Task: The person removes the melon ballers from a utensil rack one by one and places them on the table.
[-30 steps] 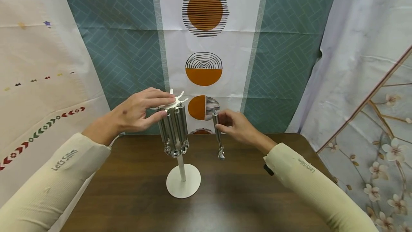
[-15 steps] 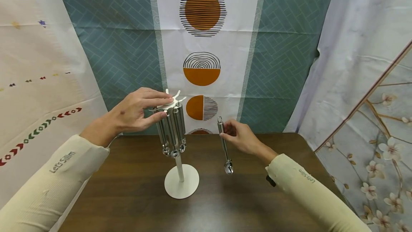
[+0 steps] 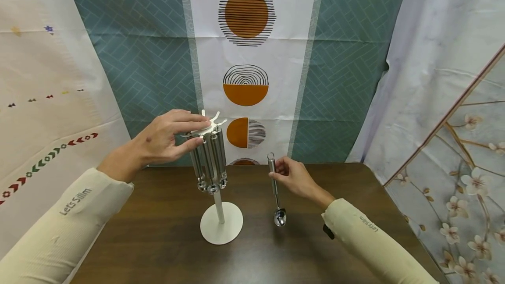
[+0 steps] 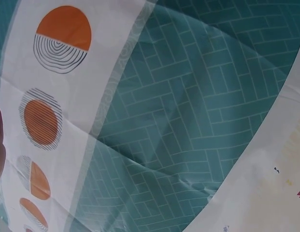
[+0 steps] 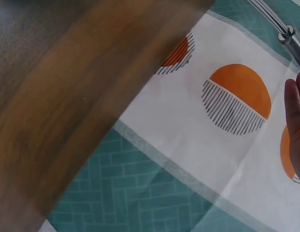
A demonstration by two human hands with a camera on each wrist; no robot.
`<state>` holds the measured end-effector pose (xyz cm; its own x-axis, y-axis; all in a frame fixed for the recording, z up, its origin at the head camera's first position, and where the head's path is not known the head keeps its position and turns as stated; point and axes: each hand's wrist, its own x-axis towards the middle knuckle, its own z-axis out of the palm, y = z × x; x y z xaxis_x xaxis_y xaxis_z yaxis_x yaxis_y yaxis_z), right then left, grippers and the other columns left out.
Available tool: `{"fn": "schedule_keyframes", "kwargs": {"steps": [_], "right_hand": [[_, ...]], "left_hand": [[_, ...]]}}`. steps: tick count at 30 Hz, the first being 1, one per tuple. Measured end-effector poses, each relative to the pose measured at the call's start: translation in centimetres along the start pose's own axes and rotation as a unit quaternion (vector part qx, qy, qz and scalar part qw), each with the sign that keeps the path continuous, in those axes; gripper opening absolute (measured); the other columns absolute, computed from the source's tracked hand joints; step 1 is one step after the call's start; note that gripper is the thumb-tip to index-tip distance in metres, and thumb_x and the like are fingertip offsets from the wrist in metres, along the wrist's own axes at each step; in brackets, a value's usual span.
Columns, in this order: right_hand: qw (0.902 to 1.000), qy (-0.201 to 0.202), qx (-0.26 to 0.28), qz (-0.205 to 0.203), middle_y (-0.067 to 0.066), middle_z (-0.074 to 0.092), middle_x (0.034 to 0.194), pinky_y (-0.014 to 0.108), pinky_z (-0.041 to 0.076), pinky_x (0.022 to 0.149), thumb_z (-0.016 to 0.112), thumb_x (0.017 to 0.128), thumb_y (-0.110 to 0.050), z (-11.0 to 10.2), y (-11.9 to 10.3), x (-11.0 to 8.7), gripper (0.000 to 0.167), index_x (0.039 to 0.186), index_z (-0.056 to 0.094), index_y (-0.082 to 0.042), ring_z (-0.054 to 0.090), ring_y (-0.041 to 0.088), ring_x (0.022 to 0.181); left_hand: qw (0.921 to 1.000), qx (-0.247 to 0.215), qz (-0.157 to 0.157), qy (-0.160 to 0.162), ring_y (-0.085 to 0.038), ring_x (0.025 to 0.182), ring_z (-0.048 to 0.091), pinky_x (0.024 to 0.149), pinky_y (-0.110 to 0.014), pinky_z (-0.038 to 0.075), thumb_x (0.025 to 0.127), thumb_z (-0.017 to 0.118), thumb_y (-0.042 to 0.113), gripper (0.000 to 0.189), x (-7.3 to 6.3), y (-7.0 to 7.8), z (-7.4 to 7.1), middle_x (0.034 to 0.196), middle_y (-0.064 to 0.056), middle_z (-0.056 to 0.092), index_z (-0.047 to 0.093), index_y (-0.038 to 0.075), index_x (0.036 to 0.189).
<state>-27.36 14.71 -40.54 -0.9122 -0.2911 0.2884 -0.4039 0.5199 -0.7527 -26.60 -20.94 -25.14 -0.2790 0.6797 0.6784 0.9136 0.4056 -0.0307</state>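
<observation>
A white stand [image 3: 222, 223] with a round base and a spidery hooked top holds several hanging metal utensils [image 3: 209, 157] with cylindrical handles. My left hand [image 3: 171, 137] rests over the stand's top, fingers extended across it and thumb beside the handles. To the right of the stand, my right hand [image 3: 293, 176] pinches the handle of a shiny metal kitchen utensil with a rounded, scoop-like head [image 3: 279, 217]. Its hanging loop points up and its head down, low over the table. In the right wrist view, part of its handle [image 5: 293, 43] shows beside my fingers.
A dark brown wooden table [image 3: 158, 240] lies under everything. Behind it hangs a teal and white cloth [image 3: 252, 56] with orange circles. Patterned cloths hang along the left [image 3: 43, 100] and right [image 3: 446, 100] sides.
My right hand has moved down and slightly right, away from the stand, carrying the scoop-like utensil lower. My left hand has stayed on the stand's top.
</observation>
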Motion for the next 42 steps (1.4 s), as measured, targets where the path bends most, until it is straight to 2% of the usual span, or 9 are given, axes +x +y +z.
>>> {"fn": "schedule_keyframes", "kwargs": {"steps": [10, 19, 29, 42], "right_hand": [[0.9991, 0.03, 0.006, 0.03, 0.003, 0.066, 0.085, 0.028, 0.051, 0.069, 0.078, 0.088, -0.016, 1.5, 0.9, 0.1, 0.023, 0.1, 0.063, -0.003, 0.062, 0.014, 0.076], [0.9978, 0.05, 0.009, 0.043, 0.001, 0.065, 0.082, 0.027, 0.051, 0.067, 0.079, 0.087, -0.018, 3.8, 2.2, 0.6, 0.023, 0.096, 0.063, -0.004, 0.06, 0.013, 0.075], [0.9969, 0.045, 0.012, 0.063, 0.0, 0.064, 0.078, 0.027, 0.05, 0.064, 0.08, 0.086, -0.016, 6.4, 3.7, 1.0, 0.023, 0.094, 0.063, -0.003, 0.06, 0.012, 0.072], [0.9941, 0.032, 0.01, 0.103, 0.004, 0.066, 0.081, 0.031, 0.051, 0.064, 0.08, 0.087, -0.018, 8.8, 5.1, 1.6, 0.024, 0.095, 0.064, -0.002, 0.06, 0.014, 0.071]], "left_hand": [[1.0, -0.006, 0.0, 0.005, -0.031, 0.099, 0.065, 0.086, -0.051, 0.049, 0.1, 0.045, 0.058, 0.064, 0.0, -0.1, 0.0, 0.116, -0.011, 0.072, 0.073, 0.003, 0.117], [0.9999, -0.009, -0.001, 0.015, -0.031, 0.099, 0.064, 0.086, -0.047, 0.047, 0.1, 0.046, 0.057, 0.063, -0.2, -0.1, 0.2, 0.116, -0.011, 0.072, 0.073, 0.003, 0.117], [0.9988, -0.02, 0.018, 0.041, -0.029, 0.093, 0.064, 0.09, -0.039, 0.045, 0.101, 0.05, 0.051, 0.058, 0.0, 0.0, 0.5, 0.114, -0.013, 0.072, 0.074, 0.0, 0.115], [0.9983, -0.025, 0.02, 0.049, -0.03, 0.095, 0.065, 0.092, -0.039, 0.045, 0.101, 0.052, 0.049, 0.056, -0.1, -0.1, 0.8, 0.115, -0.014, 0.072, 0.073, 0.0, 0.115]]}}
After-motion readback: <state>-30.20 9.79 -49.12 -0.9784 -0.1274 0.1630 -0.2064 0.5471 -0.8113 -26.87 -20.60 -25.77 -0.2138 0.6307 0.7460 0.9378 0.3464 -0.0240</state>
